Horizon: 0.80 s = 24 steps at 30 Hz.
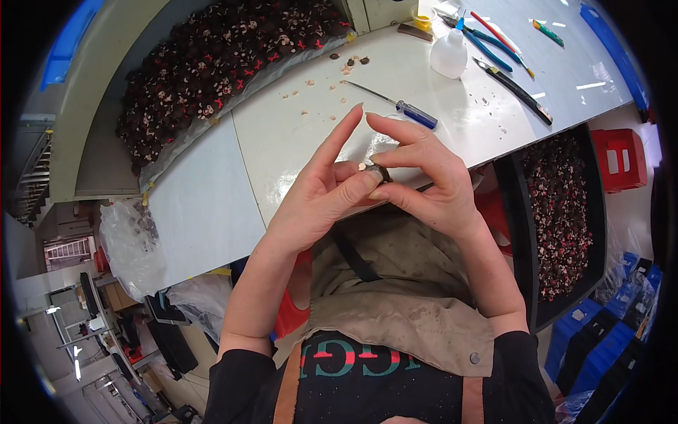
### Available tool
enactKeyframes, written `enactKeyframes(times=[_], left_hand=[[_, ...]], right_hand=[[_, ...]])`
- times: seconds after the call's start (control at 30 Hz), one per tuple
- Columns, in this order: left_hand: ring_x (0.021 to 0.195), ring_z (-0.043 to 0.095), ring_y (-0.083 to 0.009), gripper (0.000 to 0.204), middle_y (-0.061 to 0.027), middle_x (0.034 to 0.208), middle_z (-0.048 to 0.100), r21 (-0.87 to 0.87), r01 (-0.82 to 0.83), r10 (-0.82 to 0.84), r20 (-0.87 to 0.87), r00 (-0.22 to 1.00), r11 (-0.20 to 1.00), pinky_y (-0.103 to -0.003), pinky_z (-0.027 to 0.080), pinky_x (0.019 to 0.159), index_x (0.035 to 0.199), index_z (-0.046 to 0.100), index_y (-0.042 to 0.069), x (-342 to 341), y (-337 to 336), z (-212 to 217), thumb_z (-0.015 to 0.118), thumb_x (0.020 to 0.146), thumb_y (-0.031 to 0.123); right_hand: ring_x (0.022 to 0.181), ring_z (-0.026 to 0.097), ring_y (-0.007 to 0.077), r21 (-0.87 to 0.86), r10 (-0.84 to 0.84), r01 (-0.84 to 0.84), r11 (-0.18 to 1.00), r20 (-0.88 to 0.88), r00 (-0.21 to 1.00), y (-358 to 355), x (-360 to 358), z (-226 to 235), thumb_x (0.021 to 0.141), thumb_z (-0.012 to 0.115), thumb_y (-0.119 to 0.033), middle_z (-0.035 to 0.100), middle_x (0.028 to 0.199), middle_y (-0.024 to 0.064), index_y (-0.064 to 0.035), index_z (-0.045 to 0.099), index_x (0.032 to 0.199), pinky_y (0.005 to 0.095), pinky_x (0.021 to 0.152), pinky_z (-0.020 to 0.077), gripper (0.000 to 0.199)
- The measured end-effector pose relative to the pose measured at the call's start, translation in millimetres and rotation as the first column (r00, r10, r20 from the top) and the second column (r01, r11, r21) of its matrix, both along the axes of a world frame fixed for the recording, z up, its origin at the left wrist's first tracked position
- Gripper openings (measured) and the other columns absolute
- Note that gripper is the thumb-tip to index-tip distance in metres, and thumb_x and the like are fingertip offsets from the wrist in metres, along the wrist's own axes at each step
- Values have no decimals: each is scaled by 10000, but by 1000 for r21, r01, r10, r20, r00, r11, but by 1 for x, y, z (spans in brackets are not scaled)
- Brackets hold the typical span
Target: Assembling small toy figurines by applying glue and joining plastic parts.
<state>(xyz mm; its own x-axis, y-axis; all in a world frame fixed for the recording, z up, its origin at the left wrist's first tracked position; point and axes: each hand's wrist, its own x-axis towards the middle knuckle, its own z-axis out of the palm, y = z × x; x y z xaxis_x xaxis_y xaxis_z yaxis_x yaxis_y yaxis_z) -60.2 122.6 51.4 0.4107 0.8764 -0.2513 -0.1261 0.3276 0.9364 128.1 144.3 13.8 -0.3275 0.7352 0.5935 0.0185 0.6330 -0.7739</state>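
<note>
Between my two hands, just over the table's near edge, is a small dark rounded piece (382,172) with a pale bit on its upper left. My left hand (326,185) pinches it with the thumb, index finger pointing up and away. On the other side my right hand (439,178) grips it between thumb and fingertips, its index finger also raised. Beyond the hands a screwdriver (417,114) with a blue clear handle lies on the white table (282,155). Pale and dark crumbs (347,68) are scattered to its left.
A large heap of dark pieces with red and pale parts (233,60) fills the far left. At the right stands a black crate (522,233) of similar pieces. A white squeeze bottle (449,55), blue-handled pliers (487,49), a black knife-like tool (514,90) and a brush (505,44) lie far right.
</note>
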Motion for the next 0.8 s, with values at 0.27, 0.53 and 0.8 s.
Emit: enactKeyframes(times=[0.27,0.53,0.8], left_hand=[[974,610,-190,722,-98,1024,611,-5,-40,40,15,999,999,-341,521,862,1487,143,153,1,-6,4,585,917,192],[1061,572,-198,759,-136,1167,512,13,-162,161,74,984,987,-311,475,927,1454,203,84,12,-49,8,646,843,12],[1101,552,-211,855,-130,1209,501,194,-138,162,-114,980,971,-343,464,944,1425,271,65,4,-94,-24,764,729,11]], right_hand=[[1128,555,295,35,-33,33,999,2,999,-4,-4,2,704,774,-100,561,1243,194,-20,635,972,343,901,456,312],[1074,565,311,76,-55,50,996,60,997,-43,7,0,688,781,-78,573,1205,162,-49,604,1026,354,849,484,382],[1172,525,297,-479,206,-250,841,-142,968,-95,17,-20,790,706,-102,547,1247,189,-29,626,1061,387,967,424,292]])
